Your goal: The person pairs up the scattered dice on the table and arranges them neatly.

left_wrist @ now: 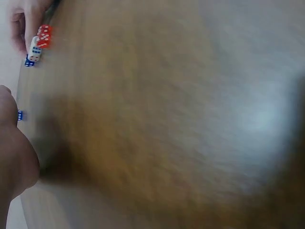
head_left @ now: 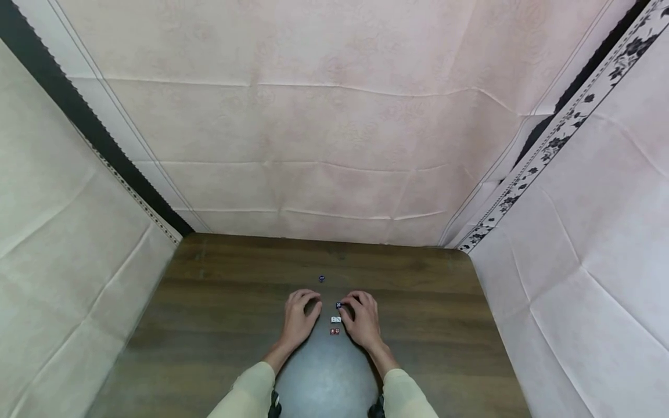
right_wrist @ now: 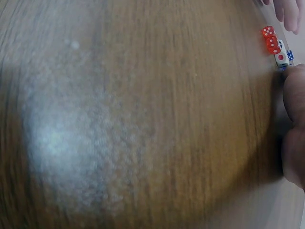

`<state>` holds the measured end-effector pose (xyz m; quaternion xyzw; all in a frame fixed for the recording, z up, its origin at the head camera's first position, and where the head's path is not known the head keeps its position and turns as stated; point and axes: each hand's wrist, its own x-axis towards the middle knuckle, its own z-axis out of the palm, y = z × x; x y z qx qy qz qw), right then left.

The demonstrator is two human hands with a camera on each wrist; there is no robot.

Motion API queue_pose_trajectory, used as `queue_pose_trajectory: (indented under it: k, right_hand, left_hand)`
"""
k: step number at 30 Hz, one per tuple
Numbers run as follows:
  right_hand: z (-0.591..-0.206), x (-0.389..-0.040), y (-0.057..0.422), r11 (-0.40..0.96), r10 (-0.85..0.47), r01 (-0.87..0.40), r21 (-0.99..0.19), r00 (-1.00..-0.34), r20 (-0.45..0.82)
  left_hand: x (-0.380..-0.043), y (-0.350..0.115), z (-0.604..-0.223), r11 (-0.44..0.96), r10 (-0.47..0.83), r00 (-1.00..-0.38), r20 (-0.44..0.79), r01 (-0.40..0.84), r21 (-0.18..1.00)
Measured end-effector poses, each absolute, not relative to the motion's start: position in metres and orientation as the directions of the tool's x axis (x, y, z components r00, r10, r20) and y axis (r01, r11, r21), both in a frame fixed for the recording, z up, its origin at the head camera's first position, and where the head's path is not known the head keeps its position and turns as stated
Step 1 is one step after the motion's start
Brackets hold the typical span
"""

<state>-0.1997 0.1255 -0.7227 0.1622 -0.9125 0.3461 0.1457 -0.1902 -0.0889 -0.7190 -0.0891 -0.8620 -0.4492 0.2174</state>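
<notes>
Two red dice (head_left: 334,331) lie side by side on the wooden table, with two white dice (head_left: 335,319) in a row just beyond them. My right hand (head_left: 363,319) is right of the rows, its thumb and index fingertips pinching a blue die (head_left: 338,305) beyond the white pair. Another blue die (head_left: 321,278) lies farther out, apart from the rest. Left of the dice, my left hand (head_left: 300,318) rests loosely curved on the table and holds nothing. In the right wrist view, the right hand (right_wrist: 296,105) partly hides the near blue die.
The brown wooden table (head_left: 219,313) ends beyond the hands at a hanging pale cloth (head_left: 334,191). More pale cloth hangs along the left side (head_left: 78,278) and the right side (head_left: 564,273).
</notes>
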Motion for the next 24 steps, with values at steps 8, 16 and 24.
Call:
queue_pose_trajectory:
  k: [8,16,24]
  right_hand:
    - [-0.724,-0.2,0.125,0.71,-0.198,-0.41,-0.573,-0.897,0.396]
    - [-0.728,-0.2,0.126,0.708,-0.199,-0.423,-0.566,-0.888,0.415]
    - [-0.73,-0.201,0.127,0.706,-0.197,-0.423,-0.568,-0.888,0.416]
  left_hand:
    - [-0.207,-0.087,-0.705,0.556,-0.116,-0.928,0.354,0.235,0.798]
    - [-0.227,-0.088,-0.697,0.62,-0.107,-0.947,0.302,0.174,0.765]
    - [-0.244,-0.086,-0.696,0.674,-0.084,-0.962,0.259,0.136,0.726]
